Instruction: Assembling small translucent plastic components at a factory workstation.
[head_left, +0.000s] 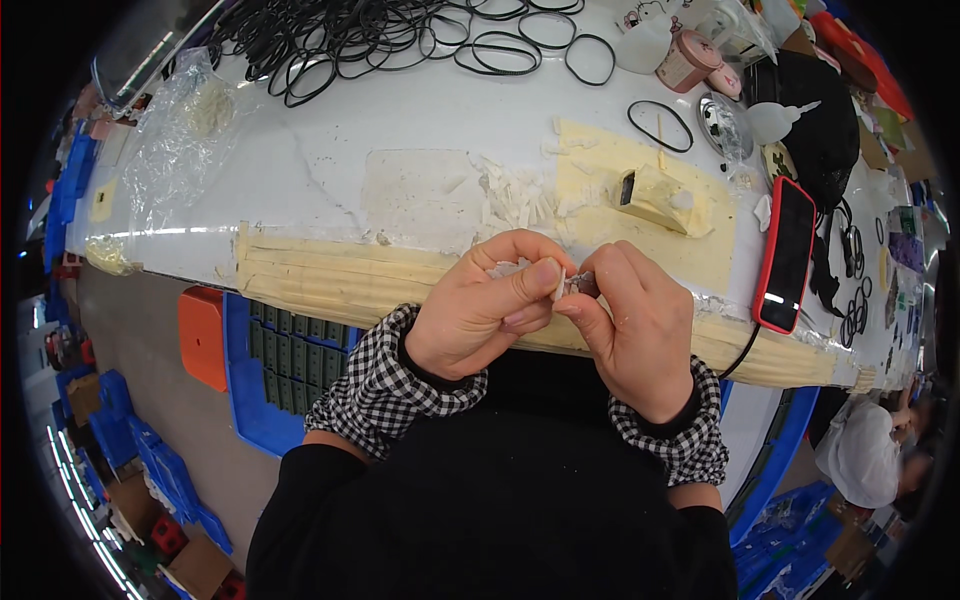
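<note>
Close together at the front edge of the table, both my hands are closed in pinches. Between thumb and forefinger my left hand (488, 300) grips a small white piece (560, 284), perhaps a scrap of tape or paper. My right hand (638, 325) pinches a small greyish piece (582, 285) right beside it, mostly covered by the fingers; its kind cannot be made out. Beyond the hands lie torn whitish scraps (515, 195). To their right, a block wrapped in yellow tape (662, 203) with a dark end rests on a yellow taped patch (715, 245).
Black rubber rings (330, 40) are heaped at the back. A red-cased phone (785, 255) with a cable stands at the right. Crumpled clear plastic (185, 140) lies left. Yellow tape (330, 268) covers the table edge. Below it, a blue crate (250, 400) holds dark green parts.
</note>
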